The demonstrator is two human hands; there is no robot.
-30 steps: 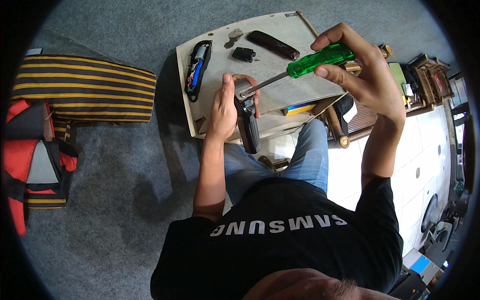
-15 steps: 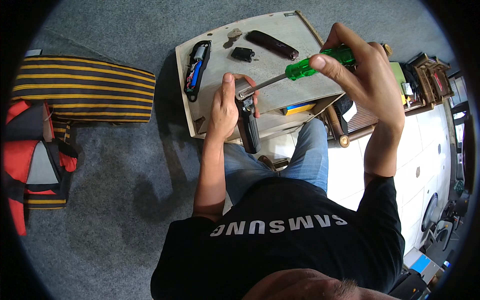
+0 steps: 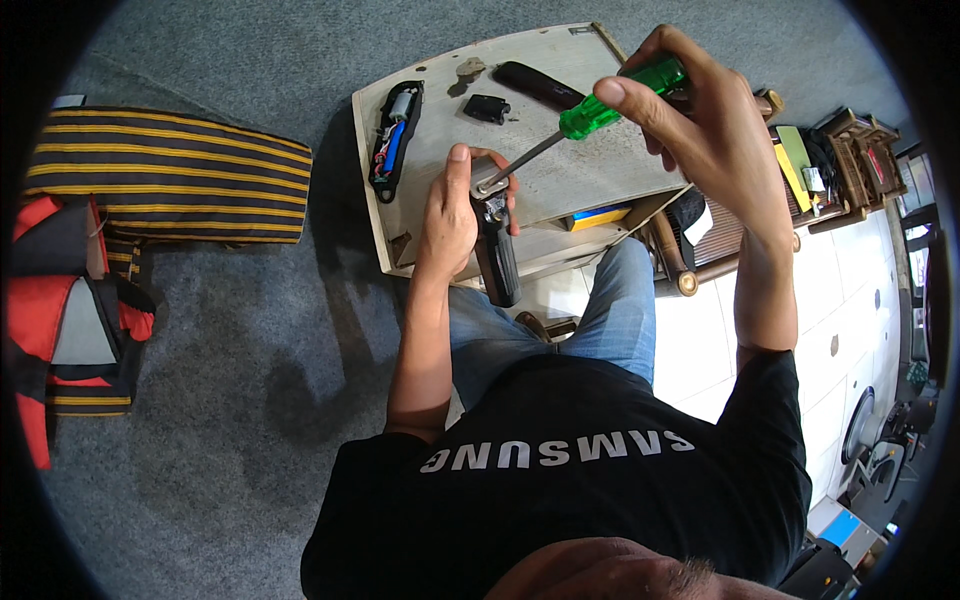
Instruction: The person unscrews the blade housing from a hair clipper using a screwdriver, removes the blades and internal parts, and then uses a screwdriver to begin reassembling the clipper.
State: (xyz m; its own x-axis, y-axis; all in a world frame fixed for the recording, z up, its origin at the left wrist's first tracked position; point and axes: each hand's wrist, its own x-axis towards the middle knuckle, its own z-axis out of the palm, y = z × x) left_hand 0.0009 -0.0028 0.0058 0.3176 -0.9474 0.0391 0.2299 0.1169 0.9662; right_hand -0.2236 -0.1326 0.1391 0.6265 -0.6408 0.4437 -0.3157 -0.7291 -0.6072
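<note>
Screwdriver (image 3: 590, 119) shifted left, covering end of dark casing (image 3: 535, 83).

I've got green screwdriver (image 3: 585, 121) in right hand (image 3: 715, 140), tip at black device (image 3: 497, 258) in left hand (image 3: 447, 225), open casing (image 3: 395, 140) left of that grip.
</note>
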